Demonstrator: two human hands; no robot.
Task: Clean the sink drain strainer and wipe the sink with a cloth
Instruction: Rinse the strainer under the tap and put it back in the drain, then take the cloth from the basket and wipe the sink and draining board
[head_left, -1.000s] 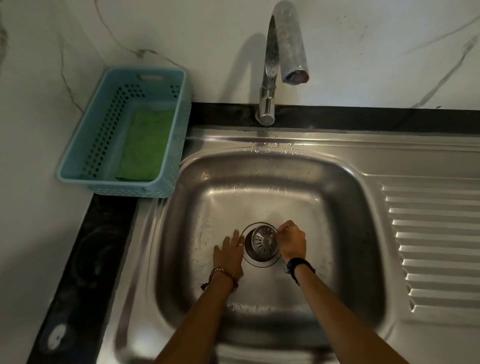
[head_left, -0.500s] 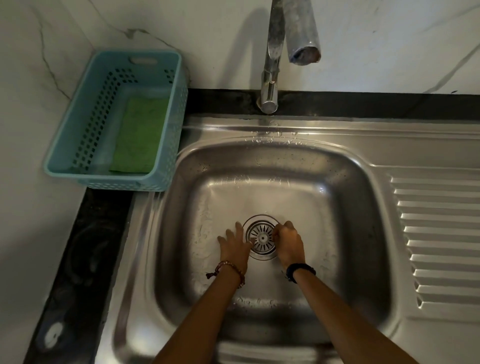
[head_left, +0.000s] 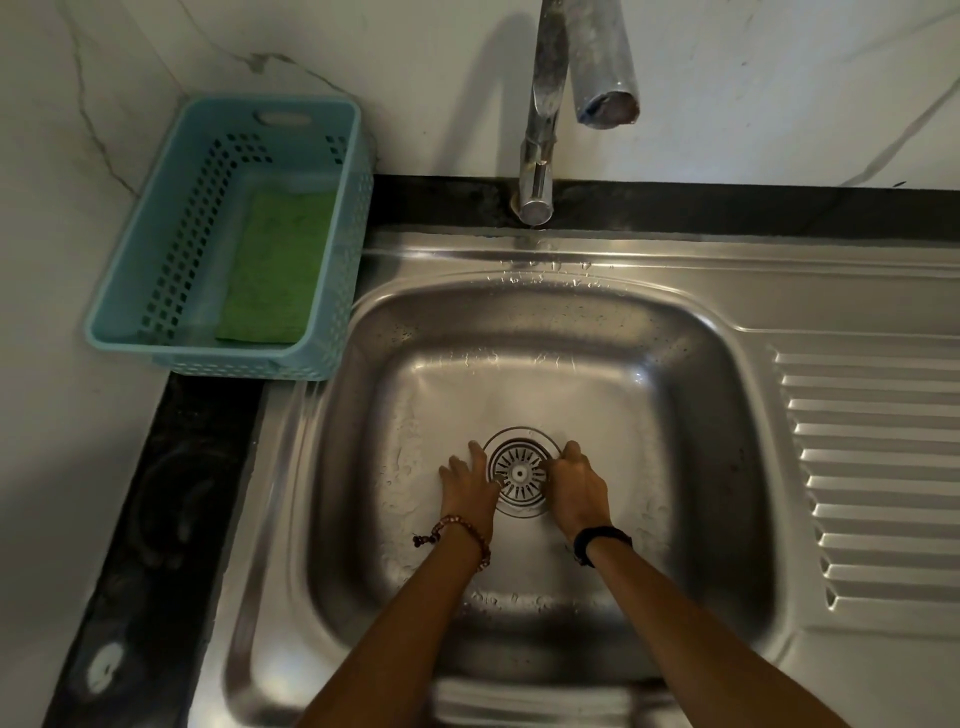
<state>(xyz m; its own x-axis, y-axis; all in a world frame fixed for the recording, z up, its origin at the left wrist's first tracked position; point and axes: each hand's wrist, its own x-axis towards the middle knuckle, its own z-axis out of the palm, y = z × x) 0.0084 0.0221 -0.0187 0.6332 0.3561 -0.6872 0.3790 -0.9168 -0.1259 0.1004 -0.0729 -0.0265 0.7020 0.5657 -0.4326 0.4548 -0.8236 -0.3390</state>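
Now two hands at one strainer (head_left: 520, 472): left hand (head_left: 469, 486) spread flat, right hand (head_left: 578, 488) seemingly pinching rim.

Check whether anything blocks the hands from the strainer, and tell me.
Nothing visible does. The left hand lies flat on the sink floor at the strainer rim, and the right hand curls against its other edge. Both already touch it.

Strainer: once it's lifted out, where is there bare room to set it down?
The ribbed drainboard right of the basin is bare. So is the rear ledge between faucet and basin. The basket holds a green cloth. Both hands crowd the strainer.
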